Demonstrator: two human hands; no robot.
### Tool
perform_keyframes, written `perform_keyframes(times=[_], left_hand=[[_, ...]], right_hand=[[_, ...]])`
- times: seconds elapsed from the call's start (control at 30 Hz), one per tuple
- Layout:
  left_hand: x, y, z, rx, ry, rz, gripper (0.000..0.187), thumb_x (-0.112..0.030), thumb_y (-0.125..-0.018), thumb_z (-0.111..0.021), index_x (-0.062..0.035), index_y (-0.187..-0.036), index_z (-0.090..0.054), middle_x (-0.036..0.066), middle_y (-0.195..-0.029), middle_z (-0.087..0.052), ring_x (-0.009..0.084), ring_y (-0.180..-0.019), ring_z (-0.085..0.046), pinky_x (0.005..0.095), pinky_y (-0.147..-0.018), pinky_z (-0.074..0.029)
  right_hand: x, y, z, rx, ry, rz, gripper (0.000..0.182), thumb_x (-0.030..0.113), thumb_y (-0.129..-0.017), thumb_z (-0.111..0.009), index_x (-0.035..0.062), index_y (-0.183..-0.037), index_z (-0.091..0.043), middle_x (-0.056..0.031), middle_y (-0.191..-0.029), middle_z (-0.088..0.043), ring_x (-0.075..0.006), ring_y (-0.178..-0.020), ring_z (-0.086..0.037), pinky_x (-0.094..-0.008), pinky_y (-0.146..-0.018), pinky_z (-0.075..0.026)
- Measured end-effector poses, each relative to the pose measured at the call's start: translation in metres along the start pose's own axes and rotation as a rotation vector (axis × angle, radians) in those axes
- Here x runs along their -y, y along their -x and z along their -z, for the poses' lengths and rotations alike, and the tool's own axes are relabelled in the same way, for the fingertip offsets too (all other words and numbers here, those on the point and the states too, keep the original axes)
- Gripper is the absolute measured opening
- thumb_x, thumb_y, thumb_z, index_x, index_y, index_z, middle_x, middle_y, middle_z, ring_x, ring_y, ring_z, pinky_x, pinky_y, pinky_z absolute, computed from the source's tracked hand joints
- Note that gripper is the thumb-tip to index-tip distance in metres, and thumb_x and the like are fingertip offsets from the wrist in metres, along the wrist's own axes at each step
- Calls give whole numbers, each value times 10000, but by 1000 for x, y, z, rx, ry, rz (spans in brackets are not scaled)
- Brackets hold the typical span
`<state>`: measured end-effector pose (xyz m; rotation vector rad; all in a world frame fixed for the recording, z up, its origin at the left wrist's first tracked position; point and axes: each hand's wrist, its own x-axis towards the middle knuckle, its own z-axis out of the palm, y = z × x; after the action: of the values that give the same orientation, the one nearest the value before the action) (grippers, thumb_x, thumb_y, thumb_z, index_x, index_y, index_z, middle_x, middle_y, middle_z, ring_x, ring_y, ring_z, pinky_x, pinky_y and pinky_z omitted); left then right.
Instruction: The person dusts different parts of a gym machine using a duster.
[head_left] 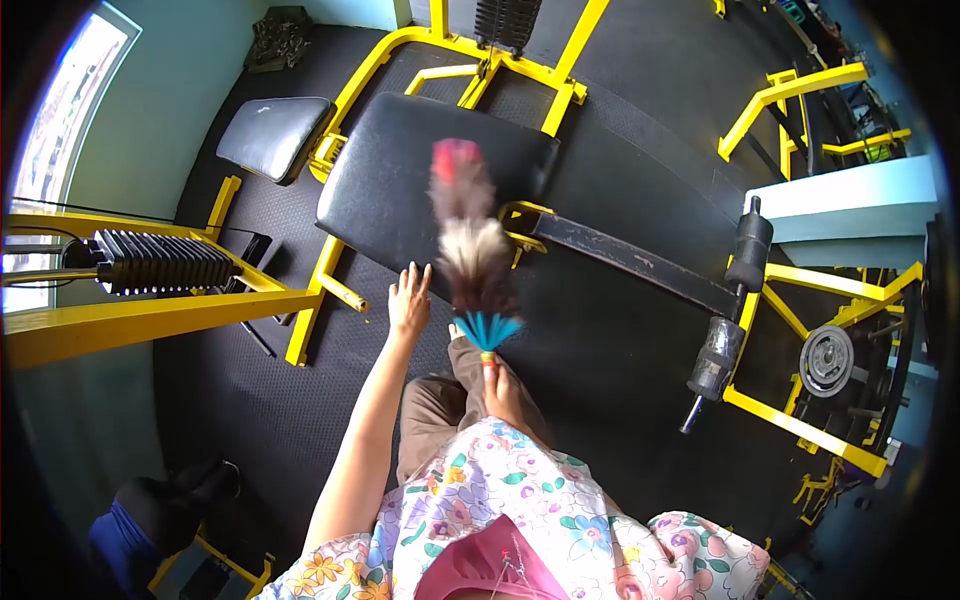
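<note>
A feather duster [474,248] reaches up over the black padded bench [385,165], its feathers running from blue at the base through dark brown and cream to a pink tip. Its feathers are slightly blurred and overlap the pad in this view. My right hand [505,393] is wrapped round the handle just below the blue feathers. To the left, my left hand [409,300] is stretched out with fingers apart, its fingertips right at the near edge of the bench pad. Nothing is in that hand.
A roller arm [640,262] with black foam pads juts right from the bench. Yellow frame bars and a weight stack [165,262] stand at left. A smaller black pad [275,135] sits behind. At right, a grey weight plate [827,360] hangs on a yellow rack.
</note>
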<state>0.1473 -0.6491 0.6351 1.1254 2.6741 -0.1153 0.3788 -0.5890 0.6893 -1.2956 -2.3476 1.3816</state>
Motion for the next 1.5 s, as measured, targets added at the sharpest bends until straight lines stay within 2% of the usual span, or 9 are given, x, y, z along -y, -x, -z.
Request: perform_keyframes(times=[0.1, 0.17, 0.43, 0.5, 0.77, 0.93, 1.2, 1.33, 1.5], left_hand=[[22, -23, -49, 388, 468, 72, 635, -250, -734, -587, -136, -1312, -351, 114, -1378, -268, 244, -1246, -275, 391, -955, -312], [21, -2, -39, -133, -26, -197, 439, -256, -683, -604, -184, -1115, -569, 126, -1307, -363, 257, -1161, -377, 386, -864, -374], [78, -44, 34, -180, 331, -40, 514, -175, -733, -613, -127, -1221, -457, 146, -1250, -399, 287, -1131, -401, 414, -886, -358], [116, -66, 30, -132, 348, 121, 522, -211, -762, -606, -123, -1246, -432, 157, -1280, -375, 311, -1142, -396, 422, -887, -361], [237, -131, 19, -38, 230, 54, 834, -420, -738, -616, -45, -1353, -195, 262, -1337, -268, 374, -1231, -293, 402, -1004, -282], [238, -136, 4, -51, 293, 29, 960, -447, -697, -623, -31, -1365, -72, 306, -1333, -209, 441, -1212, -274, 428, -1011, -288], [242, -139, 0, -4, 152, 25, 944, -545, -706, -540, 12, -1352, -135, 264, -1345, -234, 395, -1222, -288, 414, -1022, -276], [241, -139, 8, -92, 95, -73, 954, -502, -737, -549, 26, -1353, -46, 336, -1312, -218, 442, -1199, -294, 420, -1007, -290], [237, -140, 14, 62, -137, -19, 935, -616, -743, -415, 58, -1337, -158, 143, -1394, -223, 345, -1254, -255, 409, -1037, -243]], right_hand=[[32, -22, -6, 224, 85, -13, 363, 385, -910, -346, 55, -977, -482, -261, -780, -580, -432, -737, -558, -509, -574, -428], [18, -37, -9, 287, 195, -34, 303, 348, -909, -374, 59, -955, -451, -272, -729, -575, -439, -668, -559, -512, -511, -425], [30, -102, -58, -224, -20, -190, 540, 414, -907, -340, -62, -1155, -403, -313, -813, -564, -441, -705, -563, -471, -583, -471], [94, -134, -72, -197, -232, -426, 521, 473, -894, -326, 10, -1099, -447, -260, -625, -561, -397, -537, -575, -450, -439, -454], [160, -192, -171, 109, 339, -49, 366, 428, -901, -324, 77, -982, -388, -271, -639, -567, -448, -635, -573, -521, -534, -470], [157, -217, -177, -229, 174, -98, 393, 406, -909, -311, 47, -1004, -441, -306, -681, -561, -441, -706, -574, -513, -599, -474], [202, -233, -143, 16, 563, 80, 336, 404, -891, -363, 77, -856, -432, -201, -548, -565, -392, -562, -592, -491, -458, -478], [199, -253, -136, -171, 239, -226, 454, 443, -903, -294, 21, -930, -460, -304, -694, -564, -462, -728, -565, -527, -611, -471], [225, -208, -143, 6, 348, -141, 435, 442, -900, -312, 35, -916, -465, -281, -640, -564, -452, -676, -571, -517, -577, -478]])
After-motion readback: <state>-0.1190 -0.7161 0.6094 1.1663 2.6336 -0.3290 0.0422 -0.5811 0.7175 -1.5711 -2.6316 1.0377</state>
